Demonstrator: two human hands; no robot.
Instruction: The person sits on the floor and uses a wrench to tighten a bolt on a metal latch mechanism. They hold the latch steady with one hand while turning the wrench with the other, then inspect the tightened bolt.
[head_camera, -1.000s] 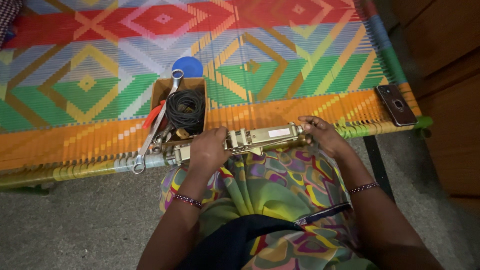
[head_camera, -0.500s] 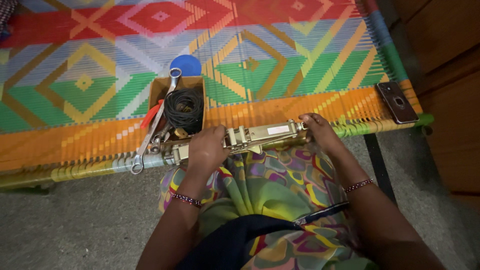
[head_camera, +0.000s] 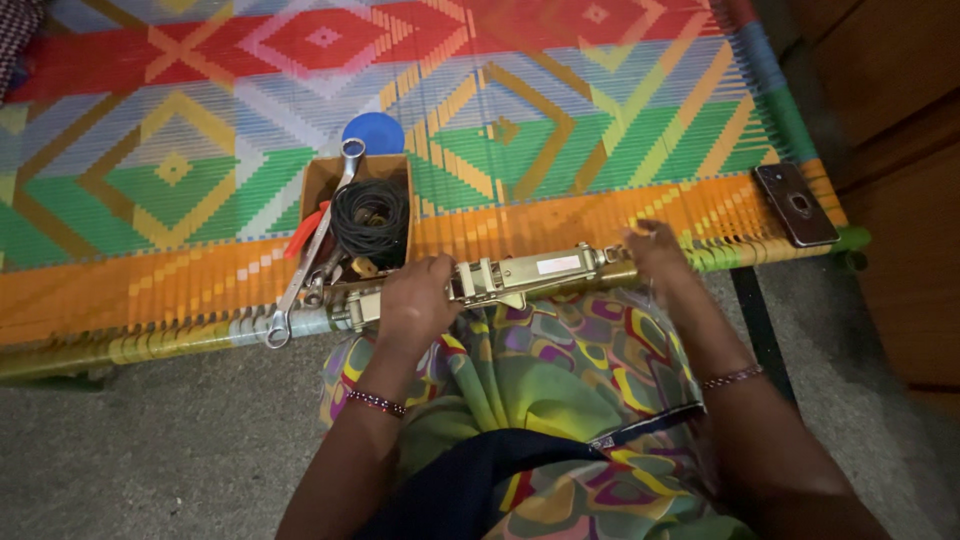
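left hand (head_camera: 418, 300): fingers curled down over the left end of the metal tool (head_camera: 500, 281), gripping it
right hand (head_camera: 655, 252): at the tool's right end, fingertips bunched together on it; exact pinch hidden, cannot tell
metal tool: long, brass-coloured, lies along the front edge of the woven cot (head_camera: 560, 130), just above the person's lap
box (head_camera: 325, 180): cardboard, on the cot right behind the left hand; holds a coil of black wire (head_camera: 370, 218) and red-handled pliers (head_camera: 304, 226)
spanner (head_camera: 310, 250): silver, leans out of the box over the cot's edge
blue lid (head_camera: 373, 131): behind the box
phone (head_camera: 796, 204): on the cot's right corner, well apart from the hands
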